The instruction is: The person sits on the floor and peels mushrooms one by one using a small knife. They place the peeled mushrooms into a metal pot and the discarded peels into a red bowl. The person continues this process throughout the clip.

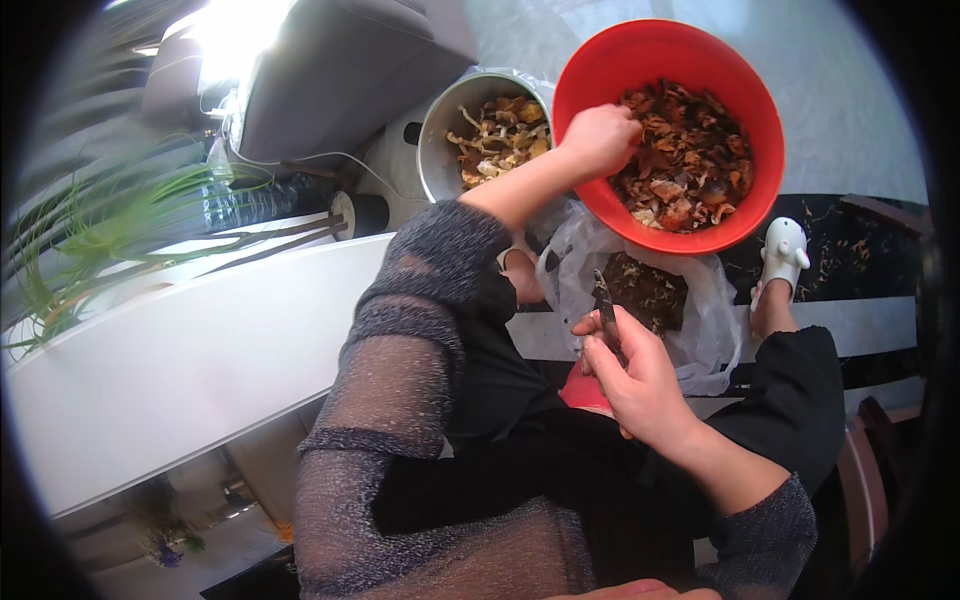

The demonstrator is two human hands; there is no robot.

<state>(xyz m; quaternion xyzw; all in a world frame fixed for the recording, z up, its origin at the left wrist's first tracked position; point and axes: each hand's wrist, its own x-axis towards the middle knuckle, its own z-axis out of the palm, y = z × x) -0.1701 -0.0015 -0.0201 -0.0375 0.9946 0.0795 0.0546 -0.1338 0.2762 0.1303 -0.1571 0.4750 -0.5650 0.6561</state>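
My left hand [606,141] reaches over the near left rim of a red plastic bucket [592,67]. Its fingers are bent at the edge of a heap of brown and orange mushrooms [686,150] inside; whether they pinch one is hidden. Lower down, my right hand [645,379] holds a small knife [606,307], its dirty blade pointing up and away from me. Under the blade lies an open translucent plastic bag [716,330] with dark scraps [645,289] in its middle. Left of the bucket stands a metal pot [435,150] holding paler, yellowish mushroom pieces [499,139].
My slippered feet [786,244] are on either side of the bag. A white cabinet [195,360] runs along my left, with a spiky green plant [127,232] beyond it. A grey upholstered piece of furniture [337,82] stands behind the pot. Crumbs litter the dark floor strip [847,255].
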